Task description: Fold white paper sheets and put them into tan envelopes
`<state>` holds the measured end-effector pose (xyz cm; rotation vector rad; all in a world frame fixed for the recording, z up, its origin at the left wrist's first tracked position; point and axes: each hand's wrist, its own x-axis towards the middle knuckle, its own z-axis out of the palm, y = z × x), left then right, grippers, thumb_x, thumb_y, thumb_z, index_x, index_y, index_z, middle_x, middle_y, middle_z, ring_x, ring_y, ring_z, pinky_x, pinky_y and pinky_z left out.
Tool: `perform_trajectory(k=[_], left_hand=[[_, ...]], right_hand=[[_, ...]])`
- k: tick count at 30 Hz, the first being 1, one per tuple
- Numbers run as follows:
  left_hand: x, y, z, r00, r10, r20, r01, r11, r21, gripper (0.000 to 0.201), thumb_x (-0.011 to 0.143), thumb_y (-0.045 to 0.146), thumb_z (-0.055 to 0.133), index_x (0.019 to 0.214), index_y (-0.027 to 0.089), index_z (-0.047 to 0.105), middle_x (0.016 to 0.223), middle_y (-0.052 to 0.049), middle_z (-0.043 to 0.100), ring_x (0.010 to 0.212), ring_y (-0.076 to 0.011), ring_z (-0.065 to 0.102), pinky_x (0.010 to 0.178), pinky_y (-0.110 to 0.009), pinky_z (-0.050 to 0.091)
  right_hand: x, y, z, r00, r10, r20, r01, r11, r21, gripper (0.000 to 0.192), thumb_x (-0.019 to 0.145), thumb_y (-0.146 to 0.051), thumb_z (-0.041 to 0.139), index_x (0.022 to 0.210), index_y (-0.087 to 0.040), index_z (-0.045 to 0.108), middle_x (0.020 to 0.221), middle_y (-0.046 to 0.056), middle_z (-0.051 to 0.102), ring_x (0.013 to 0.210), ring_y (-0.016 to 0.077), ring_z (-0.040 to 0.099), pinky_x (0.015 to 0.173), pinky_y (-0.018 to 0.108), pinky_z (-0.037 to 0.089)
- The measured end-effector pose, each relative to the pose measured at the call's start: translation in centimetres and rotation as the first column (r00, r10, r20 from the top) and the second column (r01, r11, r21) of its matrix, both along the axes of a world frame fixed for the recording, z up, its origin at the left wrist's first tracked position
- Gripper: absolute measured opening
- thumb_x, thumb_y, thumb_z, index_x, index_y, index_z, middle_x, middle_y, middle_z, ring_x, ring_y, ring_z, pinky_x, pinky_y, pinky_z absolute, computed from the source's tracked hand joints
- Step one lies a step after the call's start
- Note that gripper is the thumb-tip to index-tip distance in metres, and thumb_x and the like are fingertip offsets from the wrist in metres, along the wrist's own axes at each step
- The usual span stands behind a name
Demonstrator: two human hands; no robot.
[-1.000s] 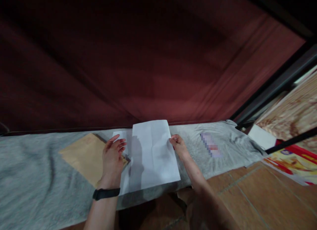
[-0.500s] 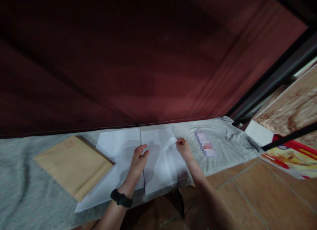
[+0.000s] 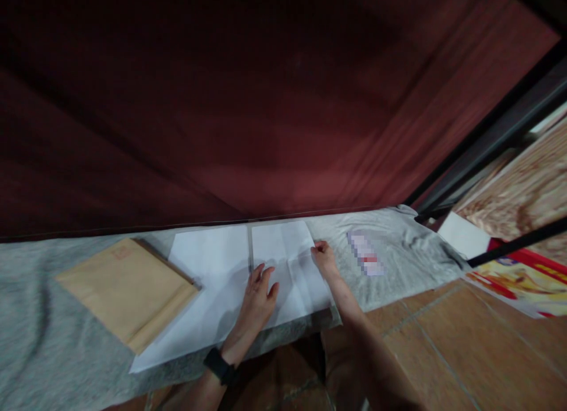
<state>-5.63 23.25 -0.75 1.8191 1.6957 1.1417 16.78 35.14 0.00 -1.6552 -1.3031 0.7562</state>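
A creased white sheet of paper point(image 3: 287, 251) lies flat on a grey cloth point(image 3: 53, 334). My left hand point(image 3: 259, 296), with a black band on the wrist, rests palm down on the sheet's left part with fingers spread. At the sheet's right edge, my right hand point(image 3: 325, 258) pinches the paper between its fingertips. A second white sheet point(image 3: 199, 281) lies underneath and to the left, partly covered. A tan envelope point(image 3: 126, 287) sits further left on the cloth.
A dark red curtain point(image 3: 266, 104) hangs right behind the cloth. A grey T-shirt point(image 3: 398, 251) with a printed patch lies at the right. Brown floor tiles point(image 3: 465, 352), a colourful printed sheet point(image 3: 522, 281) and a black frame point(image 3: 487, 151) are at right.
The creased sheet went from raised to flat on the cloth. My left hand moved right off the envelope onto the sheet. My right hand stayed at the sheet's right edge.
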Motion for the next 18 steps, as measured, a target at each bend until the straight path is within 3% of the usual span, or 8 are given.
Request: perform_trajectory(k=[3,6,10,13,15,18], left_hand=[[0.4,-0.2,-0.7,0.996,-0.019,-0.092,0.023,0.999,0.041,0.037,0.089,0.025,0.056,0.125,0.023,0.063,0.138,-0.015,0.058,0.131,-0.0319,0.055,0.11,-0.053,0.048],[1.6,-0.6,-0.8,0.982,-0.005,-0.188,0.027,0.993,0.116,0.043,0.094,0.022,0.049,0.137,0.02,0.056,0.146,-0.016,0.054,0.138,-0.031,0.05,0.112,-0.053,0.047],[3.3,-0.7,-0.2,0.935,0.017,-0.353,0.046,0.984,0.169,0.054,0.098,0.017,0.038,0.152,0.012,0.039,0.156,-0.019,0.045,0.147,-0.03,0.039,0.117,-0.051,0.042],[3.6,-0.3,-0.5,0.887,0.021,-0.462,0.068,0.982,0.175,0.063,0.095,0.01,0.034,0.158,0.009,0.027,0.159,-0.02,0.041,0.151,-0.0311,0.032,0.12,-0.052,0.037],[3.4,0.0,-1.1,0.872,0.021,-0.488,0.068,0.984,0.165,0.067,0.094,0.009,0.033,0.16,0.008,0.022,0.159,-0.021,0.041,0.151,-0.0317,0.033,0.119,-0.052,0.039],[3.0,0.3,-1.8,0.873,0.025,-0.487,0.059,0.986,0.157,0.067,0.096,0.012,0.033,0.161,0.008,0.017,0.157,-0.023,0.043,0.149,-0.0329,0.036,0.116,-0.053,0.041]], right_hand=[[0.1,-0.7,0.5,0.999,-0.012,0.048,0.011,1.0,0.025,0.03,0.075,-0.026,0.054,0.103,-0.018,0.062,0.085,0.004,0.067,0.081,0.0223,0.065,0.082,0.036,0.053],[-0.8,-1.8,1.0,0.986,0.015,0.164,-0.041,0.987,0.156,0.039,0.084,-0.025,0.051,0.121,-0.016,0.06,0.113,0.013,0.067,0.103,0.0252,0.065,0.097,0.042,0.051],[-4.0,-3.8,0.7,0.894,0.21,0.396,-0.343,0.889,0.304,0.047,0.096,-0.02,0.038,0.14,-0.014,0.053,0.141,0.017,0.059,0.133,0.0235,0.054,0.112,0.043,0.044],[-6.3,-5.0,0.0,0.651,0.414,0.636,-0.631,0.761,0.151,0.054,0.096,-0.017,0.041,0.15,-0.013,0.046,0.156,0.014,0.047,0.147,0.0223,0.04,0.121,0.045,0.034],[-7.1,-5.3,-0.3,0.552,0.436,0.711,-0.662,0.748,0.055,0.056,0.098,-0.019,0.043,0.154,-0.012,0.042,0.159,0.014,0.043,0.149,0.0232,0.036,0.124,0.045,0.029],[-7.2,-5.1,-0.4,0.512,0.414,0.752,-0.64,0.768,0.014,0.052,0.104,-0.027,0.039,0.154,-0.013,0.042,0.16,0.012,0.042,0.15,0.0237,0.035,0.123,0.044,0.029]])
